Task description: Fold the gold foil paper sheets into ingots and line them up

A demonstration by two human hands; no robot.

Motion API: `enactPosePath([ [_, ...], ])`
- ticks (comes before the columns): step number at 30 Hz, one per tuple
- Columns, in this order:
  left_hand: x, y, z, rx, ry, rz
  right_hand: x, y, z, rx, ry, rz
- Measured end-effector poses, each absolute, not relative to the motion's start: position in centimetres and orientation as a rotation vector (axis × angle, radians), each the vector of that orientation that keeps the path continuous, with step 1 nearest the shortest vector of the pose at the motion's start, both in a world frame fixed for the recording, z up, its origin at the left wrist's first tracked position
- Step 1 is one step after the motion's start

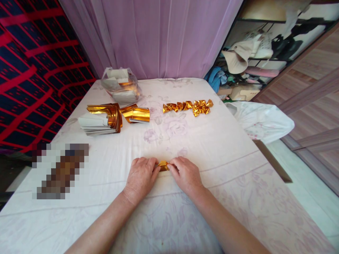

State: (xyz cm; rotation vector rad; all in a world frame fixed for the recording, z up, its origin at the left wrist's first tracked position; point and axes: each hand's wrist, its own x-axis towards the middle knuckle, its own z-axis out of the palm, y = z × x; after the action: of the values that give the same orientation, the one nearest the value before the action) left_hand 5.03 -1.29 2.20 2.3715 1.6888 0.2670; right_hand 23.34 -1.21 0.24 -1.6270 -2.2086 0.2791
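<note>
Between my hands, low over the cloth, lies a small piece of gold foil paper (163,165), partly folded. My left hand (141,174) pinches its left end with thumb and fingers, and my right hand (185,173) pinches the right end. The fingertips cover both ends of the piece. Beyond them, folded gold foil pieces (202,107) sit in a row and a small cluster. To the far left stands a fanned stack of gold and white foil paper (100,121), with a curled gold sheet bundle (136,114) touching its right side.
A clear plastic bag (120,84) of more paper stands at the table's back left. The table wears a white floral cloth (169,144). A pixelated patch hides something at left. Purple curtain (150,38) behind; crowded shelves (254,60) and a white bag (265,120) at right.
</note>
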Motion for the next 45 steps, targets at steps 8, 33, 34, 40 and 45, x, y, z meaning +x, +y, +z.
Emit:
enactPosePath([
  [8,5.4,-1.2,2.4,2.423,1.730,0.180,23.0,-1.4,-0.3,-1.643,-2.139,0.211],
  [33,4.3,-1.8,0.7,2.449,1.627,0.439,23.0,-1.7,-0.2,-1.660,-2.184,0.150],
  [34,4.3,-1.8,0.7,2.433,1.627,0.444,23.4,-1.7,-0.3,-1.637,-2.173,0.171],
  [40,3.8,-1.4,0.5,2.376,1.571,0.502,24.7,-1.8,-0.9,-1.594,-2.112,0.212],
  [45,3.4,-1.6,0.3,2.369,1.560,0.517,24.7,-1.7,-1.0,-1.577,-2.081,0.281],
])
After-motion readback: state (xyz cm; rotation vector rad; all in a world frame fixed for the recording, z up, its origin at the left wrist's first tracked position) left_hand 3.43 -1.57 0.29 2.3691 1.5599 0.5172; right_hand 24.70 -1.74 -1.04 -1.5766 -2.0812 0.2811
